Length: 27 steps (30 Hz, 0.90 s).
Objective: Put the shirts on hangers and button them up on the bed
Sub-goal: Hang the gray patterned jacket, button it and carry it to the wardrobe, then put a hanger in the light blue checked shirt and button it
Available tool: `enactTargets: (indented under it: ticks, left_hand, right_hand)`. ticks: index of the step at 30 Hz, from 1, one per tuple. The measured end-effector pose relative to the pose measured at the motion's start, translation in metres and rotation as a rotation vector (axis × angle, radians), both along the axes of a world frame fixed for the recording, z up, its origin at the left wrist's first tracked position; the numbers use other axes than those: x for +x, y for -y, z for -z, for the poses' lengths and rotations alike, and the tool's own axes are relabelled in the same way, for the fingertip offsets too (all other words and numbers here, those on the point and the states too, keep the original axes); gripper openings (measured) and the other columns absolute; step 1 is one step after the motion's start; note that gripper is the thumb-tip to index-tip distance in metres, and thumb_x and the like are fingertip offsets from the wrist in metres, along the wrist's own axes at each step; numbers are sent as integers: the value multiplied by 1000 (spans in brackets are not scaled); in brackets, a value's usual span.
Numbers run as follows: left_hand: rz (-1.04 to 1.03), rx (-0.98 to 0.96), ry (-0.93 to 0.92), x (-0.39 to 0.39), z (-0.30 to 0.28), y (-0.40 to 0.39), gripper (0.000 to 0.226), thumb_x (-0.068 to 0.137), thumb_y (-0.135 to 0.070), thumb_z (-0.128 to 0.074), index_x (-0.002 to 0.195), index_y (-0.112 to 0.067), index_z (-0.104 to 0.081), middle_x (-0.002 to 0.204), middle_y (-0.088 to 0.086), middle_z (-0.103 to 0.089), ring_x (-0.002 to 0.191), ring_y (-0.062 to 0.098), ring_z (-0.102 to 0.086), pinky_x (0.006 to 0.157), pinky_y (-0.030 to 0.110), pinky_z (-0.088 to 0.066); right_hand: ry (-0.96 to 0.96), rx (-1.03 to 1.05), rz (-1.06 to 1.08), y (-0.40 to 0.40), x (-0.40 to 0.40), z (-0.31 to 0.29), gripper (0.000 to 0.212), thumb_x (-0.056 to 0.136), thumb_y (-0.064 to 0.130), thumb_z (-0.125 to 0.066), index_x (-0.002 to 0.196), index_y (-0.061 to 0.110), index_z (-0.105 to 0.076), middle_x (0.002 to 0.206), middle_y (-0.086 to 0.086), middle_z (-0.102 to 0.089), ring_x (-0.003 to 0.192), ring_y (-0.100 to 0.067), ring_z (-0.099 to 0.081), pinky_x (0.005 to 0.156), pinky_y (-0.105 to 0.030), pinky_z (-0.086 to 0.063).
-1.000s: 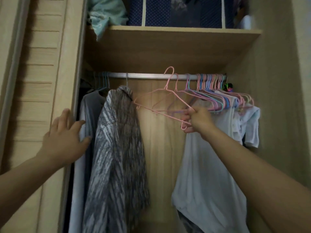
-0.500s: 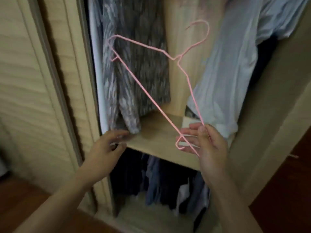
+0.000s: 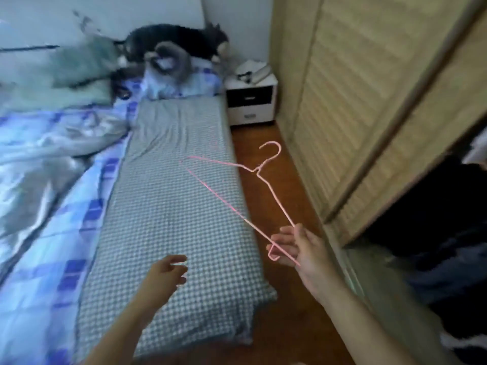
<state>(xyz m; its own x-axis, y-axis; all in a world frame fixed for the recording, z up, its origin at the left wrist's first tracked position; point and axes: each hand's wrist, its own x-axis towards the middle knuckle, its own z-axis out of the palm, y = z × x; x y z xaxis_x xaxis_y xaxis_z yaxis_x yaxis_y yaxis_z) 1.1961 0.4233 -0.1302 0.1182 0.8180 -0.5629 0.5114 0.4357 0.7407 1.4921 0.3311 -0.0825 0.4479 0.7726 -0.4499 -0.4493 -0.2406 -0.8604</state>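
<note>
The right hand [image 3: 303, 246] pinches one corner of the single pink hanger [image 3: 253, 177], whose hook points away over the floor beside the bed [image 3: 171, 206]. The left hand [image 3: 166, 272], loose-fingered and empty, hovers over the mattress. Judged step: carrying the hanger to the bed; next needs a shirt, none visible.
</note>
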Motion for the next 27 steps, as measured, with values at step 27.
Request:
enactTargets:
  ticks: [27]
  left_hand:
    - [-608,-503,-84,-383,137,-68,22,100,-4,-53,120,-11,-58,93,12,-67,76,31,-66,63,36,-49]
  right_hand:
    - [656,-1019,-788,-195,-315,258,41,107,33,-37,122,9,-66,88,-7,-65,72,-22,-64,57,-28,-52]
